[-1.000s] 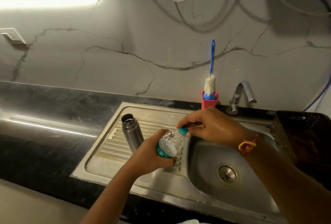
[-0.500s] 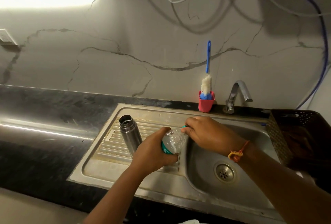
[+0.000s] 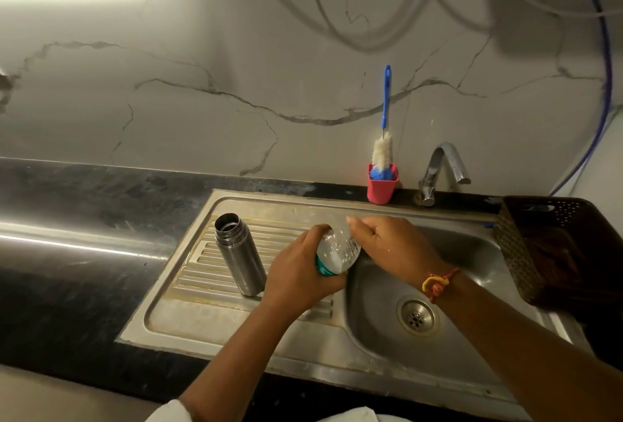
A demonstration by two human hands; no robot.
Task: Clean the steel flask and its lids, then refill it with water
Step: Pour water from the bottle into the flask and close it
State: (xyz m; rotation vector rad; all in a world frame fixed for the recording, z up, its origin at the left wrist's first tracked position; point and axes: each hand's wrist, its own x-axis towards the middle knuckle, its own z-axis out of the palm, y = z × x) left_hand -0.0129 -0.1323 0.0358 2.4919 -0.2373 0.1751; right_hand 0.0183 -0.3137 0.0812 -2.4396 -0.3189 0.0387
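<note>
The open steel flask (image 3: 240,254) stands upright on the ribbed drainboard (image 3: 202,273) of the sink, with no lid on it. Just to its right, my left hand (image 3: 298,273) grips a clear plastic water bottle (image 3: 335,254) with a green label, tilted toward the basin. My right hand (image 3: 391,243) curls round the bottle's neck, and its fingers hide the cap. No flask lids are in view.
The sink basin (image 3: 465,253) with its drain (image 3: 417,317) lies on the right. A tap (image 3: 441,169) and a pink cup (image 3: 382,187) holding a blue bottle brush (image 3: 384,138) stand behind it. A dark perforated basket (image 3: 566,253) sits at the far right. Black counter (image 3: 84,219) spreads left.
My right hand has closed further over the bottle's top, so the green cap seen earlier is now hidden. The view has shifted slightly; the flask has not moved.
</note>
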